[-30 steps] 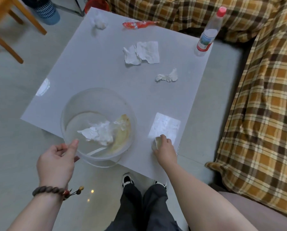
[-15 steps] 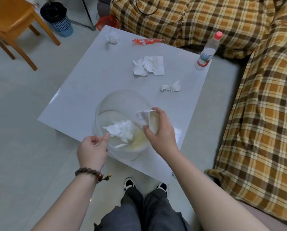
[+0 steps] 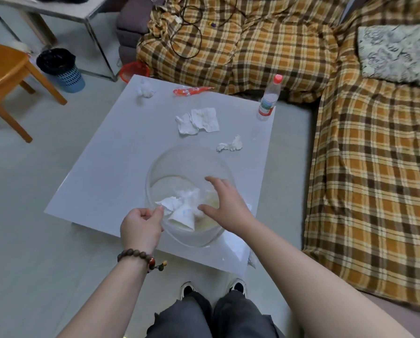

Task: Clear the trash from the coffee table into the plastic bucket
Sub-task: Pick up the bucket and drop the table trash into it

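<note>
At the table's near edge, your left hand (image 3: 140, 226) pinches the clear round bucket (image 3: 191, 167) by its rim. Your right hand (image 3: 228, 203) spreads wide and empty above crumpled white paper (image 3: 179, 208), hiding the contents beneath.

Single head view, angled down, close over coffee table (image 3: 101, 167).

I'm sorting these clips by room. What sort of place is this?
Most likely a home living room: a low white coffee table sits before a corner sofa draped in plaid covers, with a wooden chair and a small waste bin on the tiled floor nearby.
</note>
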The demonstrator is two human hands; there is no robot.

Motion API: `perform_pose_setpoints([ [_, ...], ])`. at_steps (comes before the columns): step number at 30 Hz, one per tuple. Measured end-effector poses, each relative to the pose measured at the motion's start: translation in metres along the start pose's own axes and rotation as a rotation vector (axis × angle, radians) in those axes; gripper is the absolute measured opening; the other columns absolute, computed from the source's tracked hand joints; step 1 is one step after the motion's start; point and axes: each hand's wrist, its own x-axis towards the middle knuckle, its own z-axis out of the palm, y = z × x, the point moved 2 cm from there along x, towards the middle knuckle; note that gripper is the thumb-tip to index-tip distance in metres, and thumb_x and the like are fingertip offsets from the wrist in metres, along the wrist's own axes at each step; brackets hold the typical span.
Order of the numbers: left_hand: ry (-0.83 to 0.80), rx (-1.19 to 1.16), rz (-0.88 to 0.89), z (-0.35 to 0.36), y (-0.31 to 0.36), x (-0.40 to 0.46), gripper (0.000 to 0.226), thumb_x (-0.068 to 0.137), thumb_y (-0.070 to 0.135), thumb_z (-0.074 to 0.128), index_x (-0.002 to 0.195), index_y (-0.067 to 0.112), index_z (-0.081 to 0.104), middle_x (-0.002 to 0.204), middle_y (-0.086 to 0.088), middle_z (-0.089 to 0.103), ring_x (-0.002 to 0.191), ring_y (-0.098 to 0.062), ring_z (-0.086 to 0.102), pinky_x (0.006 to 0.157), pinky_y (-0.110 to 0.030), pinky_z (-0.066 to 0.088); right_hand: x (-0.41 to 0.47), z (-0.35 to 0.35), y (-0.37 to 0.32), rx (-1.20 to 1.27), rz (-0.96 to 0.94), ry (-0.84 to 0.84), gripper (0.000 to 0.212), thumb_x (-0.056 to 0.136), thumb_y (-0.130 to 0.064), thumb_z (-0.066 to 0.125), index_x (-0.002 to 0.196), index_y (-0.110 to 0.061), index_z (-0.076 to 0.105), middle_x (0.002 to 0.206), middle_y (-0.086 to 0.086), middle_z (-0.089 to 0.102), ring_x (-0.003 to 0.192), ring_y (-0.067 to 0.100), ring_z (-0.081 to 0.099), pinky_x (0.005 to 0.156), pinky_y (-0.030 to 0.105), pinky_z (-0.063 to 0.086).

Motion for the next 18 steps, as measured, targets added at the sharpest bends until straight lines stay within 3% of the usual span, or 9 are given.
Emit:
perform_pose_setpoints([
  [6,-0.003,0.042,0.014,-0.001,0.021,0.024,0.031,0.080,0.035,0.065,0.071,0.006,0.061,0.068,-0.005,0.070,0.076,-0.037,0.073,0.077,-0.048,0.059,-0.050,-0.055,0.062,-0.005,0.262,0.228,0.065,0.084,-0.033,0.068,0.140,-0.019,0.037,0.144,0.001,0.041,0.135,0.019,0.036,0.107,0.029,0.029],
  [10,-0.003,0.001,-0.013,0.016,0.035,0.024,0.027,0.079,0.035,0.059,0.071,0.009,0.061,0.070,-0.008,0.072,0.064,-0.015,0.074,0.048,-0.021,0.046,-0.085,-0.090,0.109,0.000,0.429,0.302,0.066,0.084,-0.034,0.068,0.140,-0.018,0.037,0.144,0.004,0.042,0.134,0.019,0.038,0.107,0.030,0.030],
  [12,0.010,-0.021,-0.025,0.028,0.042,0.018,0.027,0.077,0.037,0.058,0.071,0.011,0.062,0.072,-0.007,0.073,0.051,-0.002,0.068,0.039,-0.015,0.039,-0.095,-0.107,0.131,0.008,0.477,0.321,0.066,0.084,-0.033,0.068,0.140,-0.017,0.037,0.144,0.005,0.042,0.134,0.020,0.038,0.107,0.030,0.030],
  [15,0.012,-0.043,-0.044,0.054,0.053,0.007,0.032,0.073,0.042,0.056,0.070,0.011,0.062,0.073,-0.007,0.073,0.048,0.001,0.066,0.048,-0.017,0.037,-0.099,-0.134,0.165,0.013,0.521,0.328,0.066,0.084,-0.033,0.068,0.140,-0.017,0.037,0.146,0.005,0.040,0.135,0.021,0.038,0.108,0.034,0.032],
  [18,0.030,-0.084,-0.056,0.088,0.065,-0.006,0.031,0.070,0.043,0.057,0.069,0.012,0.059,0.076,-0.011,0.071,0.067,-0.015,0.073,0.048,-0.020,0.042,-0.092,-0.160,0.203,0.019,0.521,0.308,0.065,0.085,-0.033,0.067,0.140,-0.017,0.038,0.146,0.005,0.040,0.134,0.022,0.038,0.108,0.034,0.033],
])
